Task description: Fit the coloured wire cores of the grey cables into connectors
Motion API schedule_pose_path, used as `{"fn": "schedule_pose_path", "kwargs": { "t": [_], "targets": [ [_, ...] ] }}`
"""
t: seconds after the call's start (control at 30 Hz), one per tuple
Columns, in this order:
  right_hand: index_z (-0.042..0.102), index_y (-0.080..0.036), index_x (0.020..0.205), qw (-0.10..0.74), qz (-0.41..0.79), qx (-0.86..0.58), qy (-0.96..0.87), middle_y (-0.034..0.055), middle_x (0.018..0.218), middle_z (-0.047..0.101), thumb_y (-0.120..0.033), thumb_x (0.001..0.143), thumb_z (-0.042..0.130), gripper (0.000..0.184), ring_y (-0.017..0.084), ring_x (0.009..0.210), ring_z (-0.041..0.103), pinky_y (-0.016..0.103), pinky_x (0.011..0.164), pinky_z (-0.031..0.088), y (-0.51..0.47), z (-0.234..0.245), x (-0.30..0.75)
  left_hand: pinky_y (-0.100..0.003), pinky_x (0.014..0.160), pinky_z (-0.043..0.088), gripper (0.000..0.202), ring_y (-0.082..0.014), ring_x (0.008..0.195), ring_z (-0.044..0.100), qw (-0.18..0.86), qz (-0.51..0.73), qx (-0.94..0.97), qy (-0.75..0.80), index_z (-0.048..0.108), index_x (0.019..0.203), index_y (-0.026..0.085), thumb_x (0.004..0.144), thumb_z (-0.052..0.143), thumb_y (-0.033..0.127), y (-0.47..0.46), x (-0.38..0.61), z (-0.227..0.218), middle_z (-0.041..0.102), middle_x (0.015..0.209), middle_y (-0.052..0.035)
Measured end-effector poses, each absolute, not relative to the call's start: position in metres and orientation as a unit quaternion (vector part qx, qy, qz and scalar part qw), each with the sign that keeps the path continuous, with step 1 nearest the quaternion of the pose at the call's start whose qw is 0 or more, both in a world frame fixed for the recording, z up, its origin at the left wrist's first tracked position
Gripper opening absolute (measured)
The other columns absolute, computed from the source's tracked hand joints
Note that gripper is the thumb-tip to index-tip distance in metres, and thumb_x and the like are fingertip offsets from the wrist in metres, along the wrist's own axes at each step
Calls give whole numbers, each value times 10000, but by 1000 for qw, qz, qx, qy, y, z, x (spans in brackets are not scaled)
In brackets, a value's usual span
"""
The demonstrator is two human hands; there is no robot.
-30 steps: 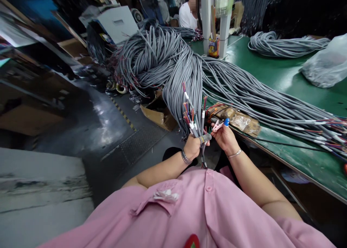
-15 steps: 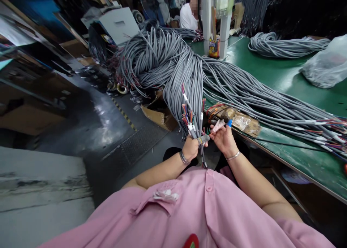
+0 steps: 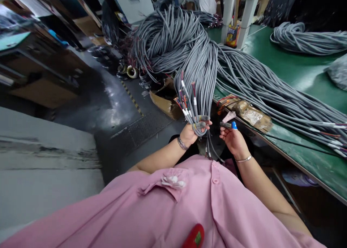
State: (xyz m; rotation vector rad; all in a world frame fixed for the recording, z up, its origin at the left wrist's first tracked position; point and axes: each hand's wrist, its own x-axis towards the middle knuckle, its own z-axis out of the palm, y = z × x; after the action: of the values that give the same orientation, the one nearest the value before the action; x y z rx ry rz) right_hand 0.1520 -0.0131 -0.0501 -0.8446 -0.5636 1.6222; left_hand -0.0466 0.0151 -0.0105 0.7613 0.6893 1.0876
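Observation:
My left hand (image 3: 189, 133) is closed round several grey cables (image 3: 195, 112), with grey wraps on its fingers. The cable ends stand up above the fist, showing white sleeves and thin coloured wires. A few more cable ends hang below it. To the right, apart from the cables, is my right hand (image 3: 233, 141), its fingers curled and the thumb pressed in. It wears a blue wrap (image 3: 234, 125) at the thumb, a dark grey one and a pale pink one (image 3: 229, 116) on other fingers. Anything between those fingertips is too small to make out.
A large pile of grey cables (image 3: 168, 42) spreads over the green table (image 3: 306, 73). At the table's edge lies a taped wooden block (image 3: 255, 118). An open cardboard box (image 3: 164, 103) stands on the floor. A person in white (image 3: 207, 0) sits behind a post.
My right hand has drawn away from the wires by my left hand, to the right. The held cable ends now fan out more. The view has tilted down and shifted left.

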Motion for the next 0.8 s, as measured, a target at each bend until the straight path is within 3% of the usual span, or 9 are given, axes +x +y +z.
{"fn": "schedule_pose_path", "kwargs": {
  "t": [0.23, 0.37, 0.43, 0.57, 0.7, 0.8],
  "targets": [
    [713, -232, 954, 536, 552, -438, -465, 13, 834, 672, -379, 760, 714, 243, 132, 696, 562, 282, 682, 476, -37, -39, 134, -239, 566, 430, 336, -147, 705, 646, 736, 543, 288, 283, 695, 966, 114, 664, 699, 260, 11, -53, -2, 712, 928, -111],
    [673, -287, 1076, 496, 378, -432, -651, 40, 998, 640, -279, 759, 687, 318, 196, 825, 555, 340, 762, 463, -45, -29, 113, -236, 549, 420, 312, -164, 708, 665, 731, 559, 275, 277, 690, 955, 126, 661, 692, 231, 6, -46, 7, 726, 896, -107],
    [654, -283, 1080, 472, 302, -444, -699, 49, 973, 626, -237, 754, 660, 329, 213, 821, 542, 356, 772, 447, -44, -27, 104, -226, 547, 422, 327, -171, 720, 677, 733, 564, 273, 266, 689, 968, 134, 649, 699, 208, 4, -43, 10, 731, 866, -95],
    [617, -257, 1018, 426, 209, -471, -744, 26, 790, 572, -218, 756, 609, 264, 196, 685, 501, 336, 681, 417, -39, -29, 98, -227, 574, 453, 360, -181, 726, 690, 721, 566, 286, 281, 696, 969, 136, 620, 746, 208, 0, -42, 15, 733, 798, -76],
    [541, -241, 1120, 394, 174, -453, -781, 21, 824, 554, -224, 761, 571, 361, 187, 667, 507, 320, 633, 414, -37, -22, 100, -259, 618, 483, 379, -202, 735, 690, 706, 556, 335, 283, 715, 913, 111, 581, 805, 271, -1, -48, 18, 733, 799, -105],
    [573, -235, 919, 374, 132, -443, -804, 43, 884, 541, -269, 809, 550, 118, 194, 719, 528, 325, 641, 424, -39, -13, 103, -274, 645, 490, 399, -202, 736, 686, 699, 537, 379, 280, 724, 869, 97, 556, 836, 317, -1, -56, 23, 729, 800, -122]
  ]
}}
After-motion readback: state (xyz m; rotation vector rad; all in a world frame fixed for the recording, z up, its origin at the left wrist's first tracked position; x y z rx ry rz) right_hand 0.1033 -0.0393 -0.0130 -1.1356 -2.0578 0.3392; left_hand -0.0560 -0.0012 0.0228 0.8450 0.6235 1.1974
